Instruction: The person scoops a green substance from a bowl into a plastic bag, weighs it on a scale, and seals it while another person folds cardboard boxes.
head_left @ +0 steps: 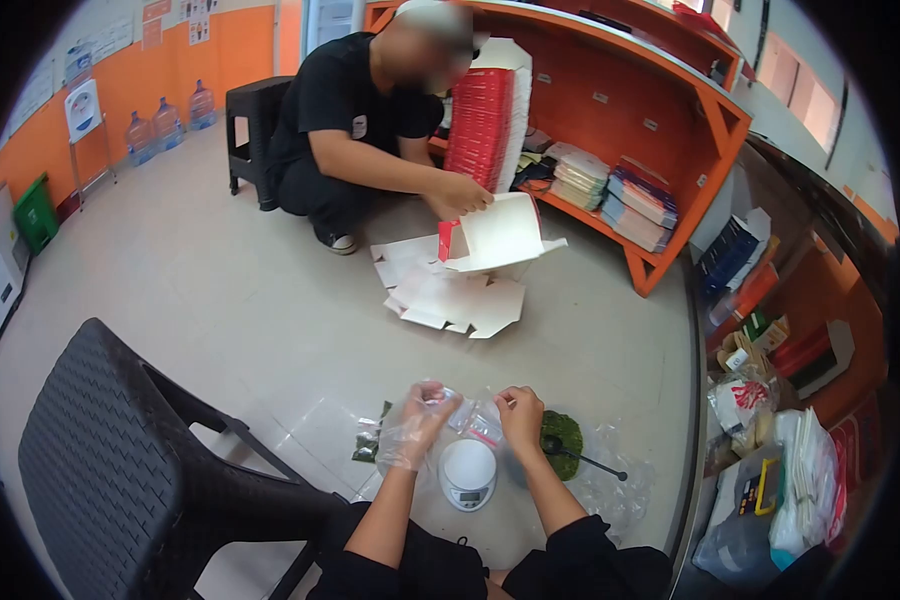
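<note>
My left hand (425,420), in a clear plastic glove, has its fingers curled at the edge of a small clear plastic bag (483,425). On the bag's other side is my right hand (518,412), bare, its fingers pinched together; what they grip is too small to make out. Just below the hands a round white scale (468,467) stands on the floor. Right of it lies a heap of green leafy material (560,445) with a black spoon (600,465) across it. A bag of green material (367,440) is left of my left hand.
Across the floor a crouching person (355,140) handles white cardboard (500,235) over flat cartons (455,300). A black woven stool (120,450) stands at left. Orange shelving (670,150) holds stacked boxes. Plastic bags and a bin (740,520) fill the right side.
</note>
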A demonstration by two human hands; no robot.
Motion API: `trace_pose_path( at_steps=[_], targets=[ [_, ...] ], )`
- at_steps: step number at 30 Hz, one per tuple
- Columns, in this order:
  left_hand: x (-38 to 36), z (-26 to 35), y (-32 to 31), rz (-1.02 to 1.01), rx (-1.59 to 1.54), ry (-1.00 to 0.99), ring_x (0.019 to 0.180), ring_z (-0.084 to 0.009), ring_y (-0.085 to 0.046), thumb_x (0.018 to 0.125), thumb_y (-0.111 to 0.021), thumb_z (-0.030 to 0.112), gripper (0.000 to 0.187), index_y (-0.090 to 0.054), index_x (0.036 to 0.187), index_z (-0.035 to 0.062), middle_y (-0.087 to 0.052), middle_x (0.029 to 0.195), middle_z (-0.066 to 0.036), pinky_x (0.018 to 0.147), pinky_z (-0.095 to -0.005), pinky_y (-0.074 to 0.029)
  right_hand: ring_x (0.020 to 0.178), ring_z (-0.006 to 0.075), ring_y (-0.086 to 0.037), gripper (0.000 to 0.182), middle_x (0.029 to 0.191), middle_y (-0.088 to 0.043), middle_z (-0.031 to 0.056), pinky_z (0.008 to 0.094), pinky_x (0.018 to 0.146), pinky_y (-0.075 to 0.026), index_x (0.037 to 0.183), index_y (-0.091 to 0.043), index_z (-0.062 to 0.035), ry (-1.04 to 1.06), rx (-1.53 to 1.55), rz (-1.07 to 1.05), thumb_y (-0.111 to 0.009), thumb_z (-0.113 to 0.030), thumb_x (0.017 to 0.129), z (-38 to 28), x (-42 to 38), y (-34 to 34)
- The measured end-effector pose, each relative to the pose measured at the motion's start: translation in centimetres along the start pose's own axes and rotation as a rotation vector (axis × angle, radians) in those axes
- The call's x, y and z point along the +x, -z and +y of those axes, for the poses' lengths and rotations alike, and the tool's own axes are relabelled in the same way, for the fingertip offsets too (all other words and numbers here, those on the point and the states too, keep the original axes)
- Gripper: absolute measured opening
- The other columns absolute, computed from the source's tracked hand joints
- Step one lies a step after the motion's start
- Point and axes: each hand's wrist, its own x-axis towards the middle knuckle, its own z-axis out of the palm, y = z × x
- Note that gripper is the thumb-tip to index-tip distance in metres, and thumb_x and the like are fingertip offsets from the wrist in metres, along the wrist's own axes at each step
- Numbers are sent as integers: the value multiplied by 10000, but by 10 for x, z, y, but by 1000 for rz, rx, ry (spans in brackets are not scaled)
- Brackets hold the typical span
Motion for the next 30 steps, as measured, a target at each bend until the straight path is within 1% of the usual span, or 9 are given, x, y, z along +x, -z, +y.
trace_pose_path(
  at_steps=[2, 4, 8, 13, 16, 23, 25, 27, 30],
  targets=[
    [-13, -8, -18, -171, 296, -166, 992, -221, -567, 750, -797, 352, 641, -494, 1162, -34, -580, 1050, -141, 849, -330, -471, 709, 220, -627, 116, 804, -631, 137, 332, 677, -527, 754, -637, 25, -192, 262, -54, -663, -65, 822, -10, -5, 32],
    [-37, 8, -36, -227, 336, -243, 981, -224, -569, 751, -795, 359, 647, -491, 1165, -35, -578, 1052, -145, 848, -330, -472, 715, 164, -620, 121, 803, -623, 80, 308, 683, -527, 839, -619, -8, -562, 1061, -211, -638, -115, 892, -7, -17, 55],
    [-68, 25, -54, -403, 426, -393, 931, -189, -572, 846, -707, 295, 434, -535, 1103, -9, -587, 1008, -113, 818, -319, -469, 705, 160, -626, 99, 803, -621, 65, 294, 666, -539, 931, -592, -17, -636, 1373, -241, -600, -115, 922, 12, -55, 85],
    [-96, 37, -67, -606, 520, -360, 834, -226, -599, 906, -630, 190, 143, -606, 910, 49, -607, 886, -95, 743, -314, -458, 750, 161, -624, 137, 825, -625, 77, 303, 697, -525, 977, -596, -7, -652, 1103, -308, -608, -129, 916, 29, -102, 122],
    [-99, 27, -68, -744, 639, -629, 856, -286, -583, 874, -645, 171, 129, -610, 915, 54, -602, 901, -104, 764, -360, -465, 683, 255, -609, 275, 804, -623, 109, 349, 646, -488, 1089, -626, -37, 341, -12, 211, -675, -125, 833, 23, -114, 157],
    [-114, 35, -80, -896, 894, -800, 917, -307, -556, 843, -633, 169, 130, -602, 933, 81, -577, 972, -112, 823, -421, -446, 709, 271, -618, 88, 800, -623, 146, 352, 650, -484, 832, -662, 2, 46, 329, -281, -669, -81, 805, 55, -143, 146],
    [-128, 46, -93, -379, 1072, -878, 934, -316, -555, 818, -657, 159, 168, -593, 951, 77, -575, 975, -125, 835, -420, -443, 607, 225, -622, 87, 739, -622, 129, 324, 571, -482, 790, -640, 13, -55, 417, -131, -676, -65, 794, 56, -145, 140],
    [-136, 37, -100, -300, 1062, -940, 928, -293, -575, 823, -684, 160, 198, -586, 962, 60, -574, 963, -135, 807, -395, -465, 592, 192, -624, 94, 717, -626, 115, 306, 554, -479, 769, -629, 13, -137, 466, -79, -682, -61, 788, 55, -145, 137],
    [-141, 3, -98, -677, 407, -143, 802, -165, -625, 893, -658, 156, 206, -594, 1011, 0, -635, 911, -93, 708, -280, -514, 576, 111, -606, 102, 685, -632, 74, 257, 536, -469, 746, -618, 13, -226, 535, -65, -688, -46, 791, 49, -146, 134]
  ],
)
